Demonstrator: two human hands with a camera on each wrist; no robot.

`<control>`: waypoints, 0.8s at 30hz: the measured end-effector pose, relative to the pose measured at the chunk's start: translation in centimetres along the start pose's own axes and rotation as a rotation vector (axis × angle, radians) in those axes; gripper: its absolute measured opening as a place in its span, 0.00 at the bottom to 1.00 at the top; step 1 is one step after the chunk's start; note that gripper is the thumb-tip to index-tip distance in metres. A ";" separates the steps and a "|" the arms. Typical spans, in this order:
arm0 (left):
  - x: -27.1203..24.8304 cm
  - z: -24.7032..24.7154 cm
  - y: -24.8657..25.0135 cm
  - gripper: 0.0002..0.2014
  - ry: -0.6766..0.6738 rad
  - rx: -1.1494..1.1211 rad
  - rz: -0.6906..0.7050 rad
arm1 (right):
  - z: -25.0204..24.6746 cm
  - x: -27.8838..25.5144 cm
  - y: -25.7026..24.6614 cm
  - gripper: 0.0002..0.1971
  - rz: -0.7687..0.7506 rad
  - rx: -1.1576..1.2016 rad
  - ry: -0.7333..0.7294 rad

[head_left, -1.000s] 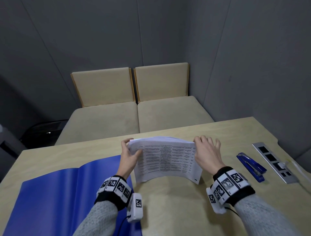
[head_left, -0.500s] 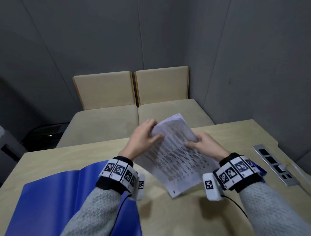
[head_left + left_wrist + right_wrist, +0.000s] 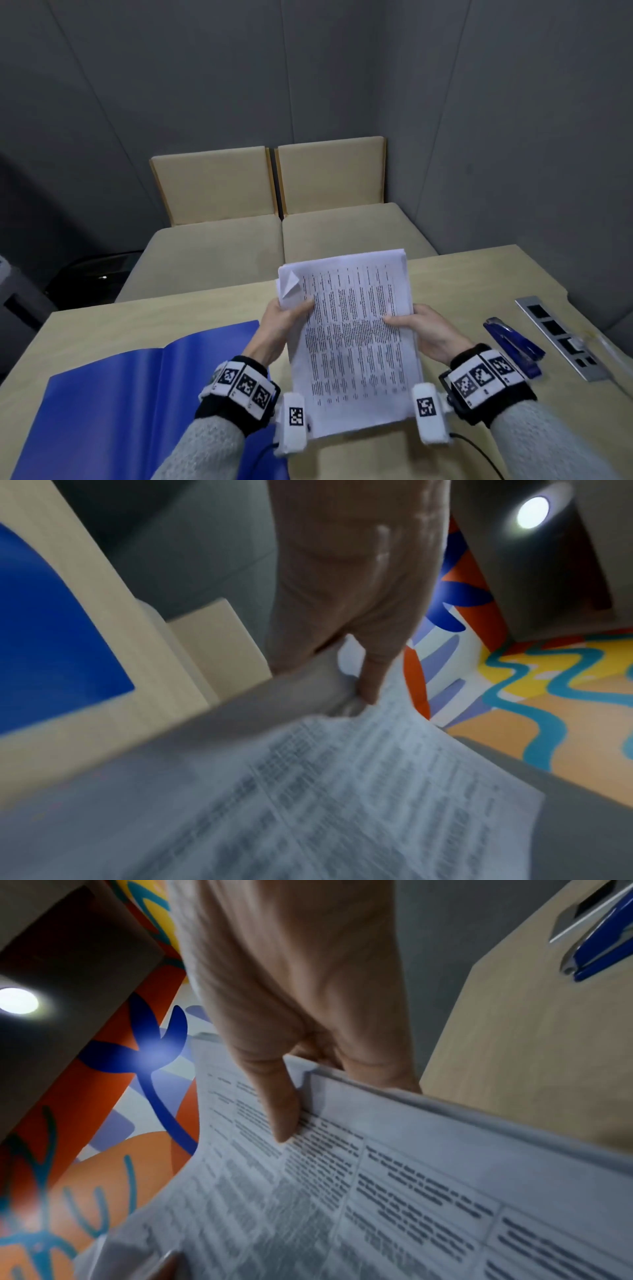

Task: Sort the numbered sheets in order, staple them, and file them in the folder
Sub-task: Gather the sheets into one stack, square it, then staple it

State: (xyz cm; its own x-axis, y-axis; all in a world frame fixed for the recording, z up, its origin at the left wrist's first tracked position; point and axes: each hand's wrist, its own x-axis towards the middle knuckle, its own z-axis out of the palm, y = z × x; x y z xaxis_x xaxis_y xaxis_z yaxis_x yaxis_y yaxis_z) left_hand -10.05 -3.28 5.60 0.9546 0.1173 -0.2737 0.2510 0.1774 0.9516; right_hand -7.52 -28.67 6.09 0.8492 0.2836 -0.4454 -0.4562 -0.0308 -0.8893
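Sheets held upright in both hands, stapler off to the right

The sheets [image 3: 352,342] stand long axis away from the person, lower edge at or near the table [image 3: 137,325]; left hand [image 3: 274,329] pinches their left edge, right hand [image 3: 428,332] their right, thumbs on the printed face. A top-left corner is dog-eared. The stapler [image 3: 513,346] lies just beyond the right wrist, so that hand is nearer it; the open folder [image 3: 120,394] lies to the left
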 end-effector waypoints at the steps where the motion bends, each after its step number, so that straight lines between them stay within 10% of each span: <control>1: -0.1 0.4 0.1 0.05 0.074 0.010 0.029 | 0.4 0.0 0.1 0.12 -0.014 0.018 0.014; 7: -1.9 3.5 1.3 0.03 0.222 0.005 0.330 | 3.1 -0.3 -0.6 0.12 -0.324 0.096 0.188; 15: -0.8 2.0 -1.1 0.10 0.226 -0.016 0.320 | 4.1 0.3 -0.3 0.17 -0.518 0.022 0.264; 24: 0.0 2.0 -0.3 0.13 0.371 0.024 0.405 | 3.7 1.7 -0.5 0.35 -0.951 -0.945 0.502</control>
State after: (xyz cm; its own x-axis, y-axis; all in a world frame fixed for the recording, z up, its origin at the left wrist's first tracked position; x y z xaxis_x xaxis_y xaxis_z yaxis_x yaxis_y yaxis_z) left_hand -9.78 -5.31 5.62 0.8565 0.5086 0.0879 -0.1165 0.0247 0.9929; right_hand -6.87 -24.61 6.19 0.8193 0.2019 0.5366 0.5054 -0.6963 -0.5097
